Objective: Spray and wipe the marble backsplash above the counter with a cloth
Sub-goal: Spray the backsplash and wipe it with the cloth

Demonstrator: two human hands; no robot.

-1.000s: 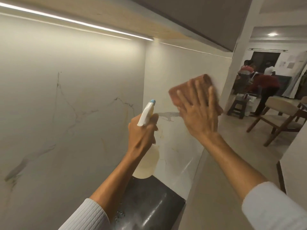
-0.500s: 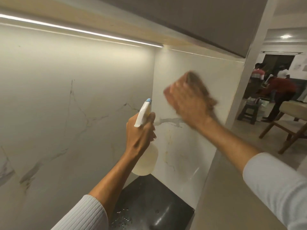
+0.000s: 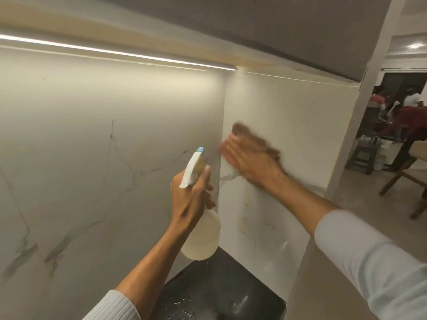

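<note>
Head view: brown cloth [image 3: 251, 139] under flat, open right hand [image 3: 250, 161] against marble backsplash [image 3: 288, 125].

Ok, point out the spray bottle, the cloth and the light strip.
spray bottle [image 3: 203, 236], head view, translucent body below the hand.
cloth [image 3: 265, 144], head view, blurred brown edge above the fingers.
light strip [image 3: 115, 51], head view, middle of the strip.

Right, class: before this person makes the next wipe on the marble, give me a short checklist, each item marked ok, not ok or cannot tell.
1. Cloth flat under right hand against side marble panel: ok.
2. Left hand has a firm grip on spray bottle: ok.
3. Nozzle aimed at marble, not the cloth hand: cannot tell.
4. Liquid left in bottle: cannot tell.
5. Black counter dry: not ok, droplets show.
6. Panel already wiped clean: cannot tell, motion blur.
</note>
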